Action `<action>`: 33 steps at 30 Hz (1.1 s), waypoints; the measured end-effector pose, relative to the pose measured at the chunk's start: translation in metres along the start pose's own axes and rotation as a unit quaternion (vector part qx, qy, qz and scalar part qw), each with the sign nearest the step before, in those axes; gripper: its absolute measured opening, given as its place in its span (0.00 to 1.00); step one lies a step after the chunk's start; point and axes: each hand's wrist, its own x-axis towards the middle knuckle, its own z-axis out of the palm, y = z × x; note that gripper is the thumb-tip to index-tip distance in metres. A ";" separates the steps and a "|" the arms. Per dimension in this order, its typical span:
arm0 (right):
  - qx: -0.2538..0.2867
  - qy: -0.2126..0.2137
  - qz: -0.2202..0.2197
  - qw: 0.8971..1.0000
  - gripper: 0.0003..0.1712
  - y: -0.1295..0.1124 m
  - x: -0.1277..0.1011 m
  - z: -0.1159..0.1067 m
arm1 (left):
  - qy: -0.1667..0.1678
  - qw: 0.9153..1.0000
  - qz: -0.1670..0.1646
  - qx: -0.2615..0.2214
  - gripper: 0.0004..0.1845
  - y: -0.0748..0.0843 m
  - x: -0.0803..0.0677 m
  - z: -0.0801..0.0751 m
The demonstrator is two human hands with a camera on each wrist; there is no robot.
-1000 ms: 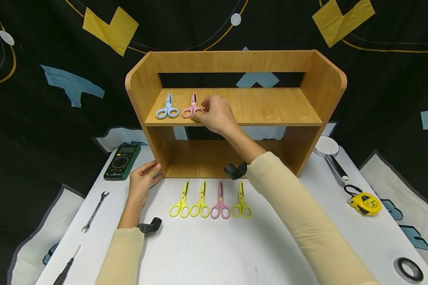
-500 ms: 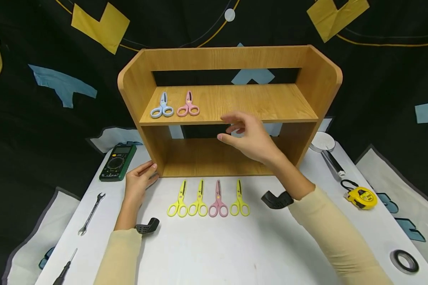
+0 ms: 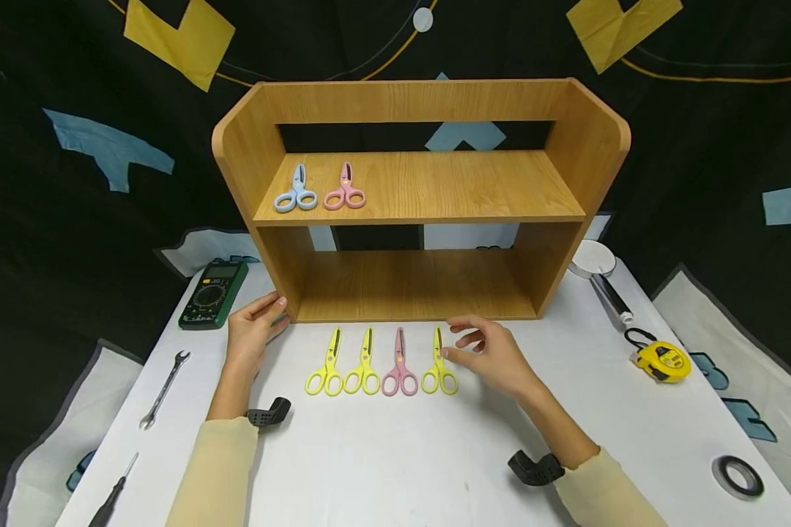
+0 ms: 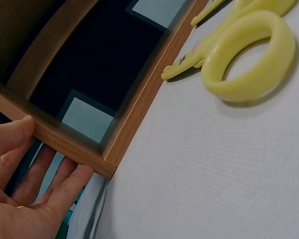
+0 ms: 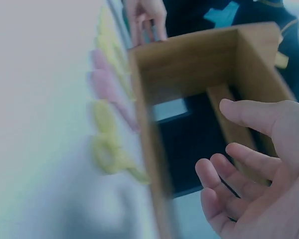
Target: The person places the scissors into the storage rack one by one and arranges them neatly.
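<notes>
In the head view, my right hand (image 3: 491, 355) hovers with thumb and fingers apart beside the rightmost yellow scissors (image 3: 438, 373), fingertips near the blades. The right wrist view shows nothing between its fingers. To the left lie pink scissors (image 3: 399, 369) and two more yellow scissors, the inner scissors (image 3: 364, 369) and the outer scissors (image 3: 329, 366), in a row with blades toward the shelf. My left hand (image 3: 250, 333) rests its fingertips against the lower left corner of the wooden shelf (image 3: 418, 236). On its upper board lie blue scissors (image 3: 296, 194) and pink scissors (image 3: 346, 192).
Left of the shelf lie a green multimeter (image 3: 214, 295), a wrench (image 3: 165, 391) and a screwdriver (image 3: 112, 498). On the right are a magnifying glass (image 3: 596, 263), a yellow tape measure (image 3: 662, 360) and a roll of black tape (image 3: 738, 477).
My right hand has left the pink scissors on the upper board and come down and right to the rightmost yellow scissors. My left hand stays at the shelf corner.
</notes>
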 end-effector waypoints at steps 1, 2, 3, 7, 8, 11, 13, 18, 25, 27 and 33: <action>0.003 -0.001 0.009 1.000 0.30 0.006 -0.003 0.003 | 0.001 1.000 0.002 -0.002 0.30 0.000 0.001 0.000; 0.005 -0.002 0.017 1.000 0.31 0.012 -0.005 0.007 | 0.003 1.000 0.001 -0.006 0.30 0.001 0.001 0.000; 0.004 -0.004 0.025 1.000 0.32 0.018 -0.006 0.010 | 0.004 1.000 0.001 -0.010 0.30 0.001 0.001 0.001; -0.011 -0.007 0.048 0.999 0.35 0.035 -0.011 0.022 | 0.005 1.000 0.000 -0.017 0.30 0.001 0.002 0.001; -0.018 -0.007 0.051 0.999 0.36 0.038 -0.012 0.024 | 0.005 1.000 0.000 -0.019 0.31 0.000 0.002 0.001; -0.041 -0.004 0.052 0.998 0.35 0.044 -0.014 0.031 | 0.005 1.000 0.003 -0.023 0.31 0.000 0.002 0.002; -0.055 -0.002 0.052 0.997 0.34 0.046 -0.014 0.034 | 0.004 1.000 0.004 -0.021 0.31 0.000 0.002 0.002; -0.091 0.003 0.051 0.995 0.28 0.045 -0.015 0.040 | 0.000 1.000 0.006 -0.024 0.31 0.002 0.001 0.002; -0.114 -0.001 0.053 0.992 0.23 0.039 -0.017 0.044 | -0.003 1.000 0.000 -0.017 0.31 0.000 0.000 -0.001; -0.106 -0.001 0.060 0.993 0.20 0.038 -0.017 0.043 | -0.002 1.000 0.002 -0.017 0.31 -0.001 0.000 0.000; -0.034 -0.009 0.095 0.995 0.16 0.037 -0.020 0.032 | -0.001 1.000 0.002 -0.020 0.31 -0.002 0.000 0.001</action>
